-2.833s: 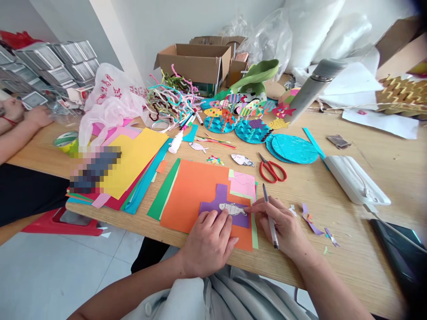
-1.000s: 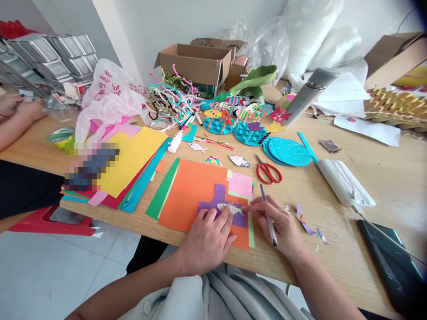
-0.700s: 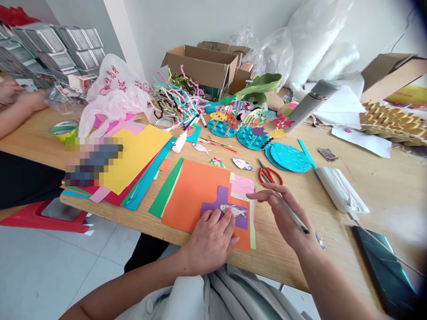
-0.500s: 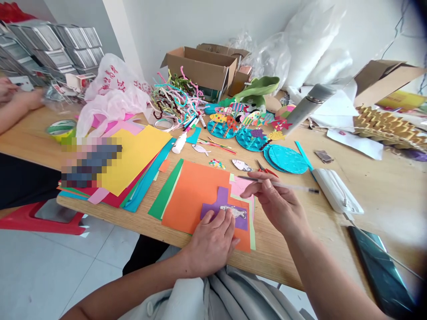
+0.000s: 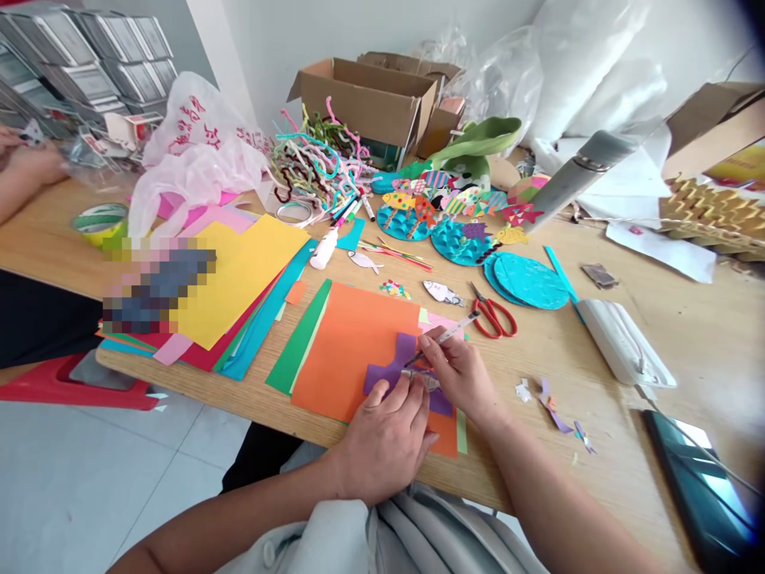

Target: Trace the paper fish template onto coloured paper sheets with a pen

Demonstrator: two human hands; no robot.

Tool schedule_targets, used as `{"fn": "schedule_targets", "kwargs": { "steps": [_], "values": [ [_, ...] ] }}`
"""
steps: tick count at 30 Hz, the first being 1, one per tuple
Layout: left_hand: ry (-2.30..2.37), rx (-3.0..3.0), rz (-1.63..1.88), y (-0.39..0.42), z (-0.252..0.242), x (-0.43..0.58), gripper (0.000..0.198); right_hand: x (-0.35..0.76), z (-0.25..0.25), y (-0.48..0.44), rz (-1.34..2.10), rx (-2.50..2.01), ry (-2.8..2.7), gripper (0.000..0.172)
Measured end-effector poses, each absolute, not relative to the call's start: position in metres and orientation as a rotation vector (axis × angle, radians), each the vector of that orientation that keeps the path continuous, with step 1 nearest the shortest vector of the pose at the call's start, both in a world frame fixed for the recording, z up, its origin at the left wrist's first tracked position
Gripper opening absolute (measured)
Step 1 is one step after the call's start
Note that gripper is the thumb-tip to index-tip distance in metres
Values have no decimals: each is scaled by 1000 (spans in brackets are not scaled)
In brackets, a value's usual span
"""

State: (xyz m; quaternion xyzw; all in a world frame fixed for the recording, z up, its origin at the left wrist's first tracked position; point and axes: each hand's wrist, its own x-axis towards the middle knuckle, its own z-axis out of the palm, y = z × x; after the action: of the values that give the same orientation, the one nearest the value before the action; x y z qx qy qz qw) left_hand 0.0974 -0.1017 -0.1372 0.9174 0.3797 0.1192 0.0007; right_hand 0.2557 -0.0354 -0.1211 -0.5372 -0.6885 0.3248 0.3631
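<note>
The wooden table (image 5: pixel 705 335) spreads before me, an open cardboard box (image 5: pixel 358 104) standing at its far side. Off to my left lies a stack of coloured paper (image 5: pixel 245 271), yellow sheet on top; directly in front of me is an orange sheet (image 5: pixel 352 335), resting over green paper that shows at its left edge. A steel flask (image 5: pixel 577 179) appears farther back on my right. My left hand (image 5: pixel 388 434) lies palm down, fingers stretched and close together, pressing rather than gripping. My right hand (image 5: pixel 460 375) is closed narrowly, pinching a slim pen between thumb and fingers. Under both hands, on the orange sheet, is the purple paper (image 5: pixel 382 373), partly covered by them. Red-handled scissors (image 5: pixel 483 300) rest on the wood, just beyond my right hand. The pen (image 5: pixel 457 327) slants, its tip pointing down and left at the upper edge of the paper fish; I cannot tell whether it touches. That paper fish (image 5: pixel 429 383) sits on the purple paper, pinned and partly hidden by my left fingertips. Smallest are the purple scraps (image 5: pixel 557 412), scattered to the right of my right forearm.
</note>
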Motion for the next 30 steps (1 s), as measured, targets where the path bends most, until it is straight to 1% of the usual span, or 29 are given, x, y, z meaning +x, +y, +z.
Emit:
{"fn": "schedule_targets", "kwargs": {
  "steps": [13,30],
  "values": [
    [1181,2866,377,-102,-136,97,49,254,-121,-34,817,-1398,-1822,33],
    [1178,2861,393,-101,-135,97,49,252,-121,-35,873,-1379,-1857,31]
  ]
}}
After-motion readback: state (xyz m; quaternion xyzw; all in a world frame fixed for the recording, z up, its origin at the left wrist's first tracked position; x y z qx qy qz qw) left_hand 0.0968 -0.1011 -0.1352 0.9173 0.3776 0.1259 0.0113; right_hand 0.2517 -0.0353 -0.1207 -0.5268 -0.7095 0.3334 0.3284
